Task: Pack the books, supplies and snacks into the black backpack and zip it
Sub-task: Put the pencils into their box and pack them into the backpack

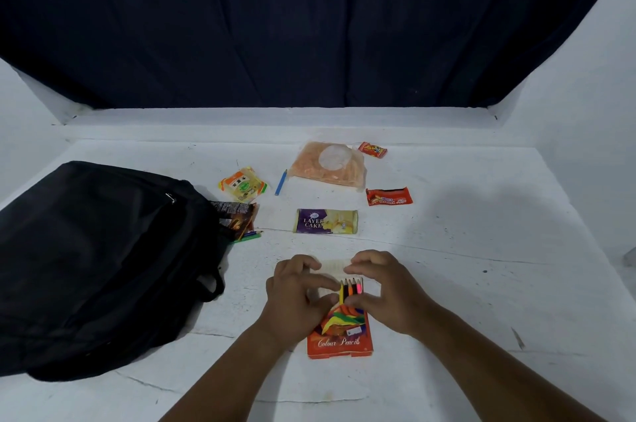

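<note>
Head view. Step in hand, as judged: readying the supplies, not yet packing. Colour Pencils box [340, 335] flat at the middle of the table's near edge, open flap end away from the body, five pencil tips [351, 285] showing at its mouth. Left hand [296, 297] and right hand [389, 291] both curled at the mouth of the box, fingertips pinching at flap and pencils; exact hold of each grip partly hidden.

Next move, as judged: pencils pushed fully in, flap tucked shut, then box carried to the black backpack [99, 263], lying flat along the table's left edge, its opening not visible and likely needing unzipping first.

Count on the white table [481, 249]:
- one backpack;
- one pencil box;
- one loose blue pencil [281, 182] towards the far edge;
- a few loose pencils [249, 236] beside the backpack, number unclear;
- six snack packets: yellow pack [243, 184], dark wrapper [235, 217] touching the backpack, Layer Cake [326, 221], clear bag of orange snacks [328, 163], small red packet [372, 149], red bar wrapper [389, 196].
- books: none discernible.
</note>
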Demonstrator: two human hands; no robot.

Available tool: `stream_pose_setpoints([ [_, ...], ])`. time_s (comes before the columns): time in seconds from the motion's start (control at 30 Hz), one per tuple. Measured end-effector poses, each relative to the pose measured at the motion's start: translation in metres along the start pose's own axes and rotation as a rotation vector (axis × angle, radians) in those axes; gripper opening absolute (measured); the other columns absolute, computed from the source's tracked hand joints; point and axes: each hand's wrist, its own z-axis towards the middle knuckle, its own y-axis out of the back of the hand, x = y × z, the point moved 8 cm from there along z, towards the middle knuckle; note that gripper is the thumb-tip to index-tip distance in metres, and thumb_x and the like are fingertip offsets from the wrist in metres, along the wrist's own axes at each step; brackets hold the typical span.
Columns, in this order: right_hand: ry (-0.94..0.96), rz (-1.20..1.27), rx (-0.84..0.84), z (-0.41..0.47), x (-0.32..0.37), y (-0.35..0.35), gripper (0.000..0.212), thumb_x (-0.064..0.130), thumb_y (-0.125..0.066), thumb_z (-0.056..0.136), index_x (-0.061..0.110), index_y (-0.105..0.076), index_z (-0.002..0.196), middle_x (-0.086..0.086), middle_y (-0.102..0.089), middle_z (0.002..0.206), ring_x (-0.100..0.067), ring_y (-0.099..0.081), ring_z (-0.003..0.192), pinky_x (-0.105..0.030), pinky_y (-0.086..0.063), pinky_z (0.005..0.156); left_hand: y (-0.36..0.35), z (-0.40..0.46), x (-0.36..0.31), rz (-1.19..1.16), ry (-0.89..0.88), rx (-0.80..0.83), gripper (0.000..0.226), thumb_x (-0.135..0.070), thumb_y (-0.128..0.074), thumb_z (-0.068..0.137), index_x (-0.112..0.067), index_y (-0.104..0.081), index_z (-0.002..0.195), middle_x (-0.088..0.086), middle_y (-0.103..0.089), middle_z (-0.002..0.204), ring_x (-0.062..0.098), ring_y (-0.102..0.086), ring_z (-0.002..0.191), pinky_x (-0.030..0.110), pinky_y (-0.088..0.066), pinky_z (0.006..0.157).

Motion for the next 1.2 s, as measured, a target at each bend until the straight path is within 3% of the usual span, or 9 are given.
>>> stream_pose_setpoints([
  [0.1,-0.005,-0.005,0.004,0.000,0.000,0.000,0.047,0.044,-0.076,0.081,0.032,-0.064,0.125,0.014,-0.049,0.142,0.001,-0.043,0.117,-0.004,-0.036,0.086,-0.001,0.001,0.004,-0.030,0.002,0.010,0.011,-0.042,-0.072,0.082,-0.047,-0.075,0.091,-0.023,-0.051,0.117,0.011,-0.042,0.119,0.041,-0.040,0.094],
  [0.17,-0.010,-0.020,0.014,0.000,0.001,0.000,0.046,0.045,-0.075,0.082,0.032,-0.064,0.125,0.014,-0.048,0.143,0.001,-0.042,0.118,-0.009,-0.038,0.089,0.001,0.001,0.003,-0.153,-0.024,0.019,0.013,-0.043,-0.069,0.082,-0.044,-0.074,0.094,-0.024,-0.058,0.114,0.013,-0.051,0.117,0.044,-0.047,0.092],
  [0.27,-0.013,-0.029,0.045,0.001,0.002,-0.001,0.045,0.044,-0.074,0.083,0.032,-0.062,0.125,0.014,-0.045,0.143,0.000,-0.041,0.118,-0.006,-0.039,0.084,0.022,0.007,0.009,-0.314,-0.090,-0.091,0.009,-0.022,-0.074,0.082,-0.029,-0.075,0.087,-0.008,-0.071,0.101,0.013,-0.066,0.099,0.046,-0.058,0.079],
  [0.37,-0.007,-0.028,0.045,0.002,0.005,0.000,0.044,0.041,-0.074,0.084,0.029,-0.062,0.124,0.012,-0.044,0.143,-0.001,-0.039,0.117,-0.013,-0.045,0.091,0.054,0.020,0.028,0.026,-0.078,-0.245,0.021,-0.011,-0.071,0.080,-0.026,-0.073,0.094,-0.005,-0.072,0.103,0.016,-0.066,0.101,0.045,-0.055,0.088],
  [0.5,0.002,-0.031,0.026,-0.001,0.005,-0.001,0.045,0.043,-0.074,0.084,0.029,-0.062,0.124,0.011,-0.044,0.145,-0.002,-0.038,0.119,-0.016,-0.046,0.095,0.070,0.034,0.064,0.375,0.249,-0.064,0.048,-0.021,-0.050,0.097,-0.020,-0.049,0.145,-0.002,-0.041,0.148,0.026,-0.031,0.137,0.046,-0.036,0.107],
  [0.67,0.020,-0.037,0.026,0.000,0.005,-0.001,0.044,0.044,-0.073,0.084,0.030,-0.062,0.123,0.013,-0.045,0.144,-0.001,-0.039,0.119,-0.006,-0.039,0.089,0.079,0.047,0.071,0.602,0.290,0.026,0.057,-0.014,-0.042,0.098,-0.029,-0.037,0.153,0.001,-0.034,0.149,0.028,-0.030,0.130,0.039,-0.041,0.101],
  [0.9,0.033,-0.044,0.019,-0.001,0.005,-0.001,0.045,0.046,-0.073,0.083,0.029,-0.062,0.123,0.013,-0.046,0.143,0.000,-0.040,0.118,0.001,-0.035,0.086,0.081,0.058,0.072,0.569,0.306,-0.023,0.034,-0.012,-0.048,0.097,-0.028,-0.066,0.122,0.000,-0.049,0.124,0.022,-0.044,0.116,0.036,-0.048,0.082],
  [1.13,0.017,-0.025,0.031,-0.001,0.004,-0.001,0.043,0.044,-0.073,0.084,0.029,-0.061,0.122,0.012,-0.044,0.142,-0.004,-0.040,0.122,-0.010,-0.046,0.090,0.088,0.055,0.065,0.485,0.221,-0.093,0.018,-0.006,-0.058,0.088,-0.024,-0.060,0.087,-0.005,-0.055,0.104,0.019,-0.048,0.103,0.031,-0.043,0.064],
  [1.2,0.010,-0.018,0.035,-0.001,0.004,-0.001,0.042,0.043,-0.073,0.084,0.028,-0.061,0.122,0.012,-0.044,0.142,-0.004,-0.040,0.122,-0.010,-0.046,0.089,0.092,0.055,0.055,0.442,0.142,-0.140,0.018,-0.005,-0.061,0.088,-0.023,-0.062,0.085,-0.005,-0.060,0.097,0.021,-0.051,0.099,0.033,-0.047,0.064],
])
